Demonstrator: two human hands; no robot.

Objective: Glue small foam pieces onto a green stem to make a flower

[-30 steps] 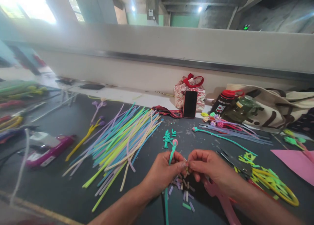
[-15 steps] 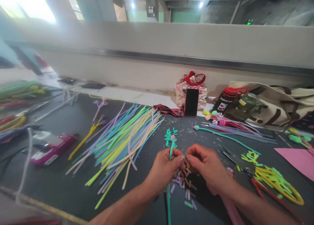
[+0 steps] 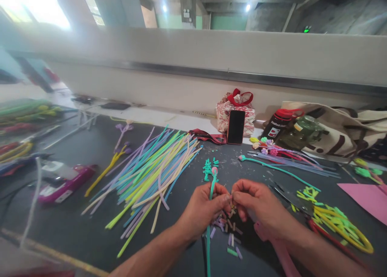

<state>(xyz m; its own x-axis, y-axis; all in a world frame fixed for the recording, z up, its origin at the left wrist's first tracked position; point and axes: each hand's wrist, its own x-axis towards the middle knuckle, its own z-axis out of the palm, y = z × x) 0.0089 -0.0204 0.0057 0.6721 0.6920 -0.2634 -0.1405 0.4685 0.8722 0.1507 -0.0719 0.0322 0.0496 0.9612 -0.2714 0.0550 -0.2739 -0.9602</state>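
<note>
I sit at a dark table (image 3: 60,232), with a pale tote bag (image 3: 341,138) at its far right. A loose heap of pastel strips (image 3: 154,176) fans out left of my hands. My left hand (image 3: 202,206) and right hand (image 3: 256,202) meet low in the middle, fingertips nearly touching. My left grip is closed on 1 teal stem (image 3: 208,240), which runs upward through my fingers to a pink-and-teal tip (image 3: 214,171) and down toward me. My right thumb and fingers are pinched together; a tiny pinkish bit (image 3: 231,198) shows between the 2 hands, but I cannot tell which fingers hold it.

A purple device (image 3: 68,184) lies well to the left. To the right is a dark-bladed tool (image 3: 294,202), beside yellow-green pieces (image 3: 335,222). Beyond my hands, a black phone (image 3: 236,127) leans upright against a red-patterned bag (image 3: 223,121), left of a red-lidded black bottle (image 3: 275,126). A 2nd teal stem (image 3: 282,172) lies near that bottle. Short teal snippets (image 3: 207,169) sit just past my left hand, and mixed-colour snippets (image 3: 231,240) lie scattered below my fingertips.
</note>
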